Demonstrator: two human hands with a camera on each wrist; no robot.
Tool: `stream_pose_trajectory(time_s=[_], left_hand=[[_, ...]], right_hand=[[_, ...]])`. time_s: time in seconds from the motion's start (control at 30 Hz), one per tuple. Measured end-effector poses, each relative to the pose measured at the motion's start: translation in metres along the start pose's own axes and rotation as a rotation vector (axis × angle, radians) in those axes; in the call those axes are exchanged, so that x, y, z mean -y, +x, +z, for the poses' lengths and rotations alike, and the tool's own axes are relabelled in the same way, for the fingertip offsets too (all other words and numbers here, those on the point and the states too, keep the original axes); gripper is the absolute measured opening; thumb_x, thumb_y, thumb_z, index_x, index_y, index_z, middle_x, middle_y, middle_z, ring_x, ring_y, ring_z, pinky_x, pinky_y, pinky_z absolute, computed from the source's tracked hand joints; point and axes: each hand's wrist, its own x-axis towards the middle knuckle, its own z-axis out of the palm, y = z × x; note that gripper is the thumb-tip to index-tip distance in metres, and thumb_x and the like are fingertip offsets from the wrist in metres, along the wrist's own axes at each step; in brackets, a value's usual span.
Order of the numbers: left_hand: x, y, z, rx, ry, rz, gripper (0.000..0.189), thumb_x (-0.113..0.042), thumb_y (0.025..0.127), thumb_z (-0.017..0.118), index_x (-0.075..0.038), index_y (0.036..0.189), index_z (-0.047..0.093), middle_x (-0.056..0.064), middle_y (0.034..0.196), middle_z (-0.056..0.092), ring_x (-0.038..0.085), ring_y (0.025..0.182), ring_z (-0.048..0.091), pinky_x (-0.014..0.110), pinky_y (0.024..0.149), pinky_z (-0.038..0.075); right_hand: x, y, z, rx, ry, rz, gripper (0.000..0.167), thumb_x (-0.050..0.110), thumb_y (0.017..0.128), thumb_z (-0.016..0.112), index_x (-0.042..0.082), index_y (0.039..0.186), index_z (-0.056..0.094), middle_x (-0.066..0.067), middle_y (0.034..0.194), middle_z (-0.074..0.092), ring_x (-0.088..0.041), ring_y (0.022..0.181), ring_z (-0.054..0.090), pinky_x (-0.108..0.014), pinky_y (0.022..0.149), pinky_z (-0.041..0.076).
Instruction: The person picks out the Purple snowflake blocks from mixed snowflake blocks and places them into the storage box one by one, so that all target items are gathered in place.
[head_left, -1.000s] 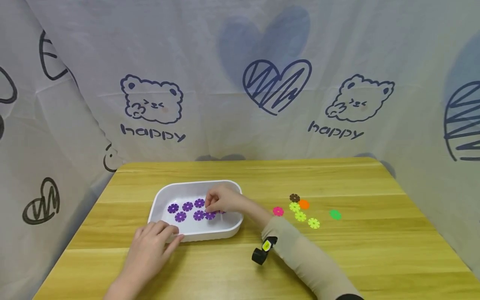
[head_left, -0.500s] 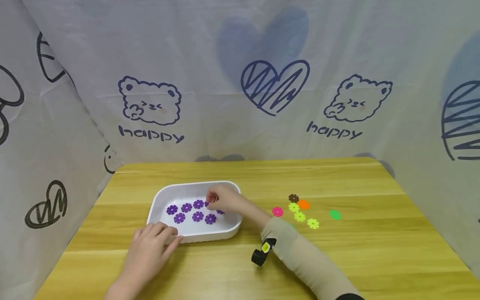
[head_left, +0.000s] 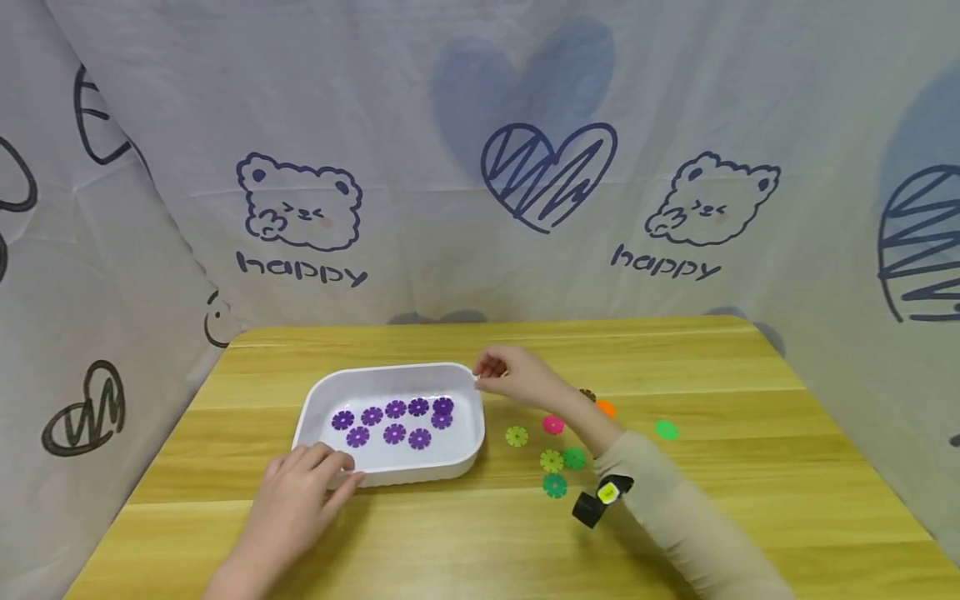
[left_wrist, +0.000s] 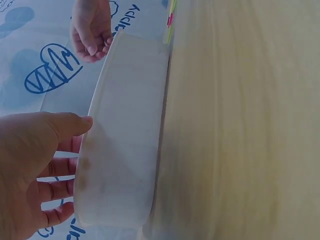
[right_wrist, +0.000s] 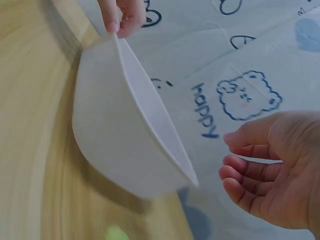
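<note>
My left hand [head_left: 296, 492] grips the near left corner of a white plastic tray [head_left: 405, 475], thumb on the outer wall and fingers over the rim, as the left wrist view also shows. In the tray lie several purple snowflake discs [head_left: 394, 433], flat in two rough rows; at the right end two of them overlap. My right hand [head_left: 517, 379] hovers by the tray's far right corner. Its fingers are loosely curled with nothing between them, and the right wrist view shows this hand [right_wrist: 275, 170] apart from the tray wall [right_wrist: 110, 120].
Right of the tray, loose snowflake discs lie on the wooden table [head_left: 420, 542]: yellow-green [head_left: 517, 436], pink [head_left: 552, 425], teal [head_left: 554, 485], green [head_left: 574, 458] and orange [head_left: 606, 408]. A brown disc [head_left: 588, 395] is partly behind the right forearm. Printed cloth [head_left: 420, 250] hangs behind the table.
My right hand let go of a purple disc at the tray's right end, then rose and moved right out of the tray. The left hand stayed on the rim.
</note>
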Motion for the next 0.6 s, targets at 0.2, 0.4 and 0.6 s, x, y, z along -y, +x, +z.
stream_pose_trajectory(time_s=[0.2, 0.4, 0.6], left_hand=[[-0.001, 0.005, -0.006, 0.041, -0.012, 0.04, 0.016, -0.03, 0.08, 0.077, -0.019, 0.087, 0.067, -0.003, 0.087, 0.068, 0.018, 0.083, 0.063, 0.044, 0.076, 0.05], [0.004, 0.009, -0.017, 0.045, -0.015, 0.111, 0.017, -0.029, 0.078, 0.078, -0.017, 0.088, 0.069, -0.004, 0.088, 0.069, 0.019, 0.084, 0.065, 0.045, 0.075, 0.051], [0.016, 0.014, -0.032, 0.065, 0.0, 0.111, 0.018, -0.026, 0.078, 0.079, -0.016, 0.089, 0.069, -0.003, 0.088, 0.069, 0.021, 0.084, 0.066, 0.046, 0.075, 0.051]], right_hand=[[-0.012, -0.028, -0.034, -0.066, -0.031, 0.027, 0.015, 0.014, 0.091, 0.066, 0.003, 0.101, 0.065, -0.007, 0.092, 0.065, -0.016, 0.085, 0.058, -0.028, 0.076, 0.05], [-0.026, -0.055, -0.061, -0.114, -0.073, 0.078, 0.014, 0.017, 0.093, 0.064, 0.006, 0.102, 0.064, -0.007, 0.093, 0.065, -0.019, 0.087, 0.059, -0.031, 0.075, 0.05], [-0.039, -0.081, -0.084, -0.161, -0.119, 0.126, 0.013, 0.016, 0.093, 0.064, 0.006, 0.102, 0.064, -0.008, 0.094, 0.066, -0.019, 0.088, 0.059, -0.03, 0.076, 0.05]])
